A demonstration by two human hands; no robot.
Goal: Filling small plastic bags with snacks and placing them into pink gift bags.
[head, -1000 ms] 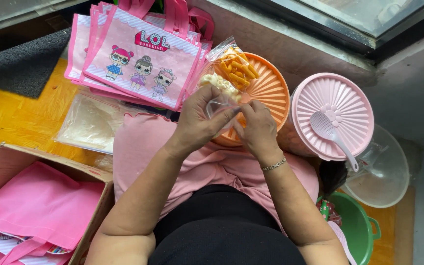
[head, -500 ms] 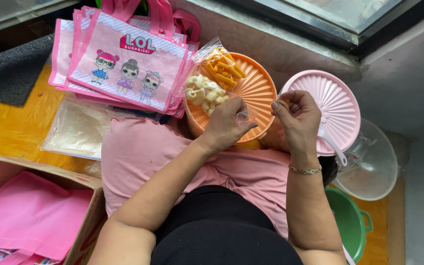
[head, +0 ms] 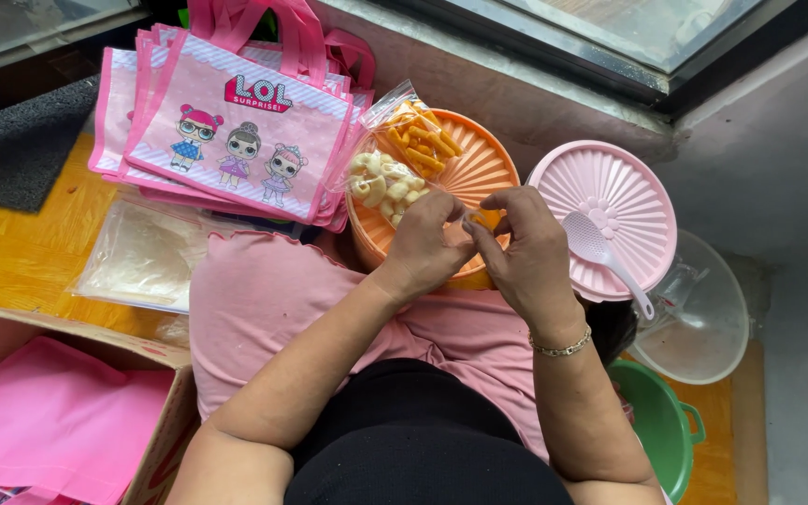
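My left hand (head: 427,245) and my right hand (head: 521,248) meet over the near edge of a round orange lid (head: 479,166). Between their fingertips is a small clear bag of orange snack sticks (head: 484,219). On the orange lid lie a clear bag of pale puffed snacks (head: 381,184) and a clear bag of orange sticks (head: 423,131). A bracelet is on my right wrist.
A stack of pink printed tote bags (head: 236,126) lies to the left. A pile of clear plastic bags (head: 142,252) rests on the yellow floor. A pink round lid (head: 614,201) carries a pale spoon (head: 600,252). A clear bowl (head: 703,318), green bowl (head: 661,425) and cardboard box (head: 67,421) surround me.
My hands separated half a second ago, the right lifting toward the pink lid, then came back together over the orange lid's near edge with a small orange-filled bag.
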